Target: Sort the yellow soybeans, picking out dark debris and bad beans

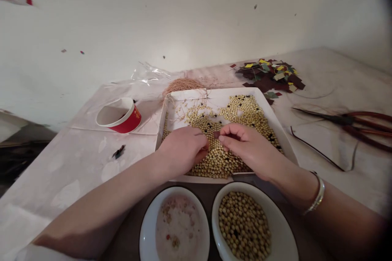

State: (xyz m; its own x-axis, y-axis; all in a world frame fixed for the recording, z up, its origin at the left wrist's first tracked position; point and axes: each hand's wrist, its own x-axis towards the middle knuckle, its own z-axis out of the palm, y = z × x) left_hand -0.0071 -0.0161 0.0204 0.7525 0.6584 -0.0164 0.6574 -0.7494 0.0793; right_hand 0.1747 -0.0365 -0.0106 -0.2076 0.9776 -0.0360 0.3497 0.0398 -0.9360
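Both hands are over a shallow white box spread with small pale yellow-green beads, a few dark ones among them. Between thumb and forefinger, my right hand pinches a small dark reddish-brown flat piece. Facing it, my left hand has its fingers curled together just above the beads; whatever they grip, if anything, is hidden. A white bowl heaped with larger yellowish beads stands in front of the box. Beside it is another white bowl with a few bits on its bottom.
Left of the box stands a red and white paper cup. Brown thread lies behind the box near clear plastic film. A pile of coloured scraps sits at the back right. Long-nosed pliers and a dark strip lie rightward.
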